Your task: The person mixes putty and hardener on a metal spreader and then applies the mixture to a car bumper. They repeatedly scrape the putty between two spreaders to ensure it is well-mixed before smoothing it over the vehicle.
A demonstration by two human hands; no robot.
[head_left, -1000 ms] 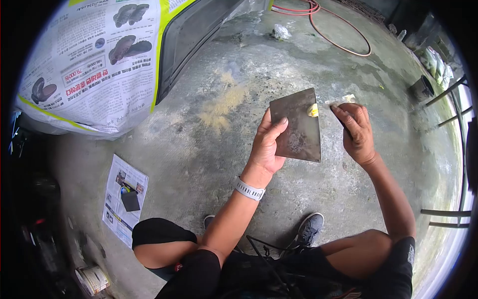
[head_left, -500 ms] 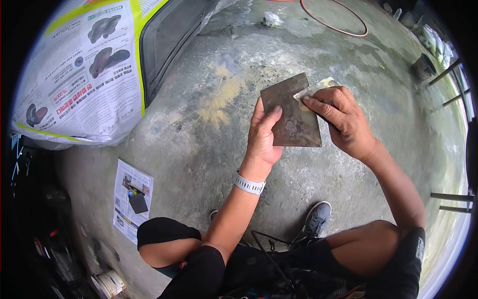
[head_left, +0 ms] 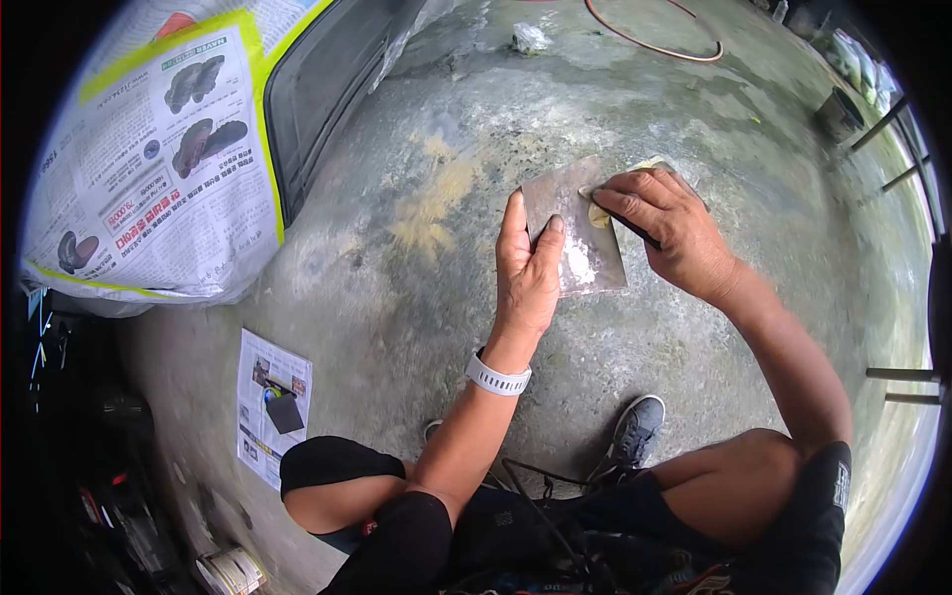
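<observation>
left hand (head_left: 526, 273) grips metal plate (head_left: 580, 248); right hand (head_left: 664, 233) seemingly clasps spreader; newspaper (head_left: 149, 169) nearby.

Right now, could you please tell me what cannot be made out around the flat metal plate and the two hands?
All in the head view:
- Flat grey metal plate: its left edge is hidden by the left hand.
- Small spreader with pale yellow putty: mostly covered by the right hand, so its shape is unclear.
- Printed newspaper sheet on the concrete floor: text too small to read.
- Red hose: cut off by the top edge.
</observation>
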